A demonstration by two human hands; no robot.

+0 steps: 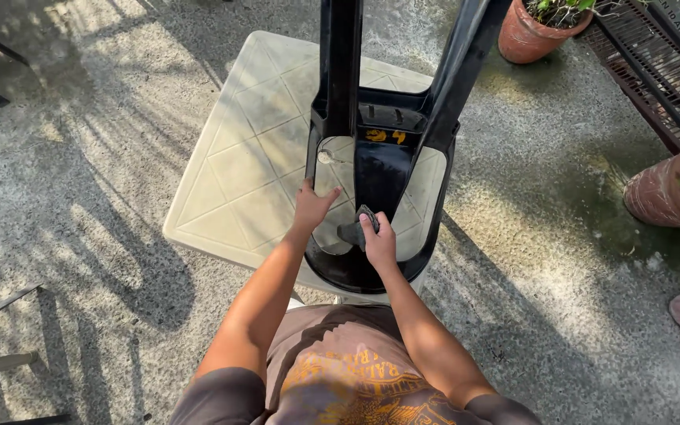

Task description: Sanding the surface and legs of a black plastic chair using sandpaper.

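Black plastic chair (379,169) lies inverted on the cream lattice-top counter (238,169), seat rim toward the person, legs rising up and out of view at the top. Left hand (311,206) grips the near left edge of the chair frame, fingers closed on it. Right hand (379,242) is clenched on a small dark grey pad (358,228), apparently an abrasive or scrubbing piece, pressed to the central back panel. Judgement: moulded plastic, light for its bulk, rigid with slight flex in the legs; glossy surface likely slippery, more so if wet. It is top-heavy as set, so the frame rim or the leg bases are the sound holds. The pad looks soft and compressible. Terracotta pots (533,31) stand well apart on the concrete floor (80,157)
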